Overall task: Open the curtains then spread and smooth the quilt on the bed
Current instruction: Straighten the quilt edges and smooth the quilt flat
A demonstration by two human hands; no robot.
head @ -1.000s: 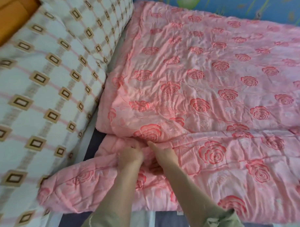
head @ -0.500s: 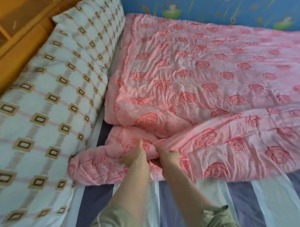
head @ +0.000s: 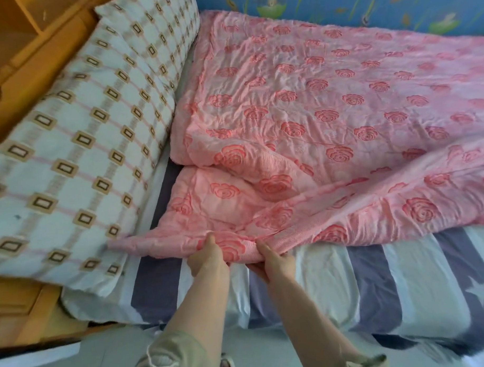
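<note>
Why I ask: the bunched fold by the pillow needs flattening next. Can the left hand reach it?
Probably yes. The left hand grips the quilt edge close to the fold; nothing lies between them, though it must let go first.

The left hand (head: 207,257) and right hand (head: 276,260) have moved from the bunched fold of the pink rose-patterned quilt (head: 314,98) to pinch its near edge, thumbs on top, and are now slightly farther apart. The thick roll just beyond the fingers has opened into a flatter flap, its corner stretched out left of the left fingers. More blue-and-white striped bedsheet (head: 326,279) lies bare nearer than the fingers.
</note>
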